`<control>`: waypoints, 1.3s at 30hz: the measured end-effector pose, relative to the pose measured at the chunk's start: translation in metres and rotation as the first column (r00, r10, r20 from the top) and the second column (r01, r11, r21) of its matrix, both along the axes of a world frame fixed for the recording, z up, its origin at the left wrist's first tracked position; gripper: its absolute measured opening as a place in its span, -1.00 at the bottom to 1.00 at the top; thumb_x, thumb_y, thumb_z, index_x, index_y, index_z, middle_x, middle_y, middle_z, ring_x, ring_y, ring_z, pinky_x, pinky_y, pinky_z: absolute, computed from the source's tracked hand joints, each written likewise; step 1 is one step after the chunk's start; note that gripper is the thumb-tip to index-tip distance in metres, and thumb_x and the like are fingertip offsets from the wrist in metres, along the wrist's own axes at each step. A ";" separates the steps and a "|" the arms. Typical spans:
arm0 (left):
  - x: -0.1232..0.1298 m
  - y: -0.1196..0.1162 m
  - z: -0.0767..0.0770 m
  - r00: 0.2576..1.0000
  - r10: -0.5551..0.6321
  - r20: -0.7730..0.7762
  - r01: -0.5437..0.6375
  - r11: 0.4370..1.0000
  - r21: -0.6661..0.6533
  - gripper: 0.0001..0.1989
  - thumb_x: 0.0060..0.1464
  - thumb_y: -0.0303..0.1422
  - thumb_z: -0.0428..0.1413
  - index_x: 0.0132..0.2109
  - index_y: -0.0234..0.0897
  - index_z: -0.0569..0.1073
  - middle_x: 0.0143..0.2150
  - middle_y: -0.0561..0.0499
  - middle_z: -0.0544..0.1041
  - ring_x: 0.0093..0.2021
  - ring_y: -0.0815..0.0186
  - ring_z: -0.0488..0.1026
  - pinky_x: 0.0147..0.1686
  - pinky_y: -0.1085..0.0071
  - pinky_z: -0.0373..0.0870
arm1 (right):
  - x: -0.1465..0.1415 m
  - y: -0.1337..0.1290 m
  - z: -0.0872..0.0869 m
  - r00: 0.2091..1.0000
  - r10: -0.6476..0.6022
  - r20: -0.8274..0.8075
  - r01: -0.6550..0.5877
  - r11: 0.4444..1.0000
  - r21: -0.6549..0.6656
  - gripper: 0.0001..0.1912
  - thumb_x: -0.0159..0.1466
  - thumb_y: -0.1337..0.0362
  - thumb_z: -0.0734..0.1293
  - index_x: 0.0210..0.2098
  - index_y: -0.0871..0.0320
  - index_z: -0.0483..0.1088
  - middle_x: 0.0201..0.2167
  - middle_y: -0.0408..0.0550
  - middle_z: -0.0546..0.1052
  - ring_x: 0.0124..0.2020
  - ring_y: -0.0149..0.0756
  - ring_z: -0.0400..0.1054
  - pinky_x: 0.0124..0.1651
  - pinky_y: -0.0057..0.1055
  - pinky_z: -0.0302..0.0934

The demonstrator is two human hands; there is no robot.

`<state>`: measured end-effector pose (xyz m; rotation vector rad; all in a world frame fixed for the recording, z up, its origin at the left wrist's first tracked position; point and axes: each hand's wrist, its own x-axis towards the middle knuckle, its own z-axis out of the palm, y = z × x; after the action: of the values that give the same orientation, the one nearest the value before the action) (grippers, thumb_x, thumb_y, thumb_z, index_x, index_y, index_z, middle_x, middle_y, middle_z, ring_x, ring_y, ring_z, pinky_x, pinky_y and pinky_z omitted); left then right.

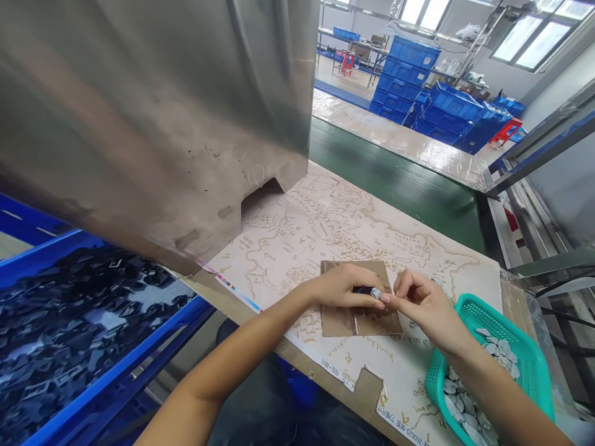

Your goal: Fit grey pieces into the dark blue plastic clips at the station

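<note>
While both hands hang just above one brown card (360, 316), the left hand (339, 288) pinches one small black piece (361, 290) between its thumb and fingers. One small pale piece (376, 293) sits at the tip of the black piece. The right hand (425, 303) has its fingers curled, and its fingertips (398, 286) are close to the pale piece, but I cannot tell if they touch it. The card lies on a big board printed with a map (334, 229). To the right of the card sits one green basket (483, 328) holding many pale pieces (465, 396). To the left of the card is one blue bin (93, 310) full of many black pieces (69, 322). Far past the card stand many blue crates (418, 93) in stacks. One big metal cover (139, 124) leans over the board, up and to the left of the card.
</note>
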<state>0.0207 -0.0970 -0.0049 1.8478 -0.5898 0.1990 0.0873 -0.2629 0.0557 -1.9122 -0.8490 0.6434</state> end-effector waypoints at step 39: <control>-0.003 0.067 -0.017 0.478 0.847 -0.231 -0.849 0.513 0.124 -0.83 -0.09 -0.33 0.13 -0.28 -0.23 0.46 -0.48 0.10 0.42 -0.46 0.37 0.33 -0.40 0.45 0.20 | -0.035 -0.033 0.046 -0.035 0.022 0.999 -0.546 0.837 -0.038 -0.67 0.02 0.61 0.44 -0.62 0.14 0.28 -0.61 -0.23 0.43 -0.53 -0.44 0.33 -0.54 -0.47 0.23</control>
<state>0.0180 -0.0304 -0.0217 1.9714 0.6019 0.6029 0.0526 -0.2959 0.1017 -1.5335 -2.1702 -0.9336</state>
